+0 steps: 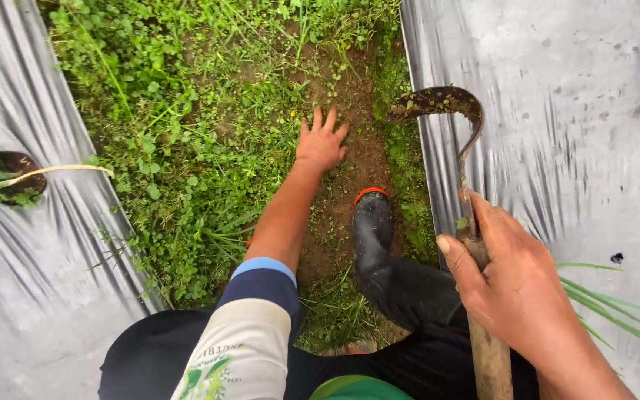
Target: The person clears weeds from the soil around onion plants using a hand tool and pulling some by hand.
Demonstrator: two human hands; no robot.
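Note:
My right hand (516, 285) is closed around the wooden handle of a sickle (462, 159), whose rusty curved blade hooks up over the edge of the right plastic sheet. My left hand (321, 143) reaches forward with fingers spread, palm down on the weeds and bare soil of the furrow (350, 170). It holds nothing. My black rubber boot (376, 237) with an orange toe rim stands on the soil between the two hands.
Silver plastic mulch covers raised beds on the left (31, 252) and right (579, 104). A planting hole with a thin-leaved plant (12, 178) sits at the left. Green leaves (616, 311) poke in at the lower right. Dense weeds (179, 118) fill the furrow's left side.

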